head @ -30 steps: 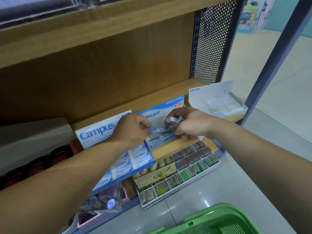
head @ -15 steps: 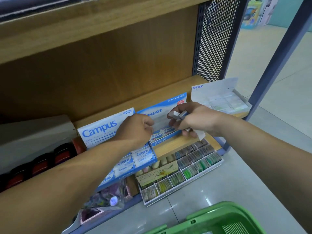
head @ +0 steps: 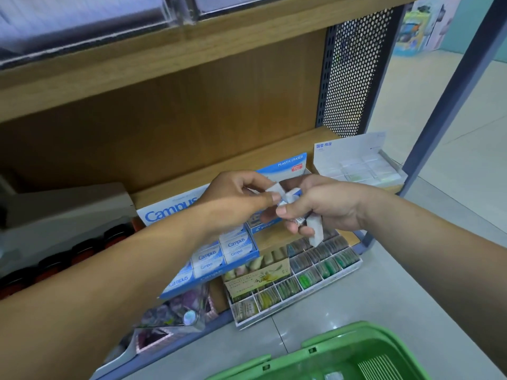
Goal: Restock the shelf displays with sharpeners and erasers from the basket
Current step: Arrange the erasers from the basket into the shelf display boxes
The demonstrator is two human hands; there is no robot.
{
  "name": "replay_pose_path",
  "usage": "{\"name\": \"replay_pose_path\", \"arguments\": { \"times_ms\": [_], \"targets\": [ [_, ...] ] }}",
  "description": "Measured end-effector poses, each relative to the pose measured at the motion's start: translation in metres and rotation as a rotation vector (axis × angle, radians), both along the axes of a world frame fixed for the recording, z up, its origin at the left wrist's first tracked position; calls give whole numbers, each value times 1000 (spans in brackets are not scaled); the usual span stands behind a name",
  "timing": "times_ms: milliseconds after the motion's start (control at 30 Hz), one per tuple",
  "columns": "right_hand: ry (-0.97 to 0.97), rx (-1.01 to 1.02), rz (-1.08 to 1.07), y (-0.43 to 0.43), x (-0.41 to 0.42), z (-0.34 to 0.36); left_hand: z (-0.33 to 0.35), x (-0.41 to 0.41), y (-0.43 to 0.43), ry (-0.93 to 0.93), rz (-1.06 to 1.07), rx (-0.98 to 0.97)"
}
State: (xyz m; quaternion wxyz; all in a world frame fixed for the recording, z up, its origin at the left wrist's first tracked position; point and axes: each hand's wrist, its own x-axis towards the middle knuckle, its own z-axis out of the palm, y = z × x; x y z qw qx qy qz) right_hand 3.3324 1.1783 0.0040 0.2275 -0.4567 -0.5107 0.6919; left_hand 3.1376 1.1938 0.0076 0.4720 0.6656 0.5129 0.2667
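Two hands met in front of the wooden shelf point(head: 274, 160). Right hand point(head: 326, 207) was clenched around several small white wrapped erasers point(head: 314, 231), one poking out below its fingers. Left hand point(head: 236, 200) pinched another white eraser point(head: 274, 189) between thumb and fingertips, touching the right hand's bundle. Just beyond the hands stood the blue Pilot plastic-eraser display box point(head: 288, 163); under the left wrist, the blue-and-white Campus eraser display box point(head: 233, 246). Green plastic basket point(head: 343, 357) sat on the floor below the right forearm.

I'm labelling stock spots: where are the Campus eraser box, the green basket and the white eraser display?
Campus eraser box point(head: 175, 211), head view, on its printed header card.
Green basket point(head: 315, 349), head view, on its rim.
White eraser display point(head: 348, 149), head view, on its back card.
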Motion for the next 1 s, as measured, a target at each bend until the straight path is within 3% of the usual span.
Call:
{"name": "replay_pose_path", "arguments": {
  "times_ms": [133, 500, 633, 1000],
  "targets": [
    [-97, 11, -98, 0, -26, -5, 16, -35, -1, 15, 6, -33],
    [-437, 271, -113, -2, -73, -13, 14, -136, 7, 681, -46, 181],
    [-470, 306, -138, 5, -73, -10, 5, -131, 3, 521, -58, -8],
    [-403, 253, -131, 0, -66, -25, -5, -107, 6, 207, 34, -80]
  ]
}}
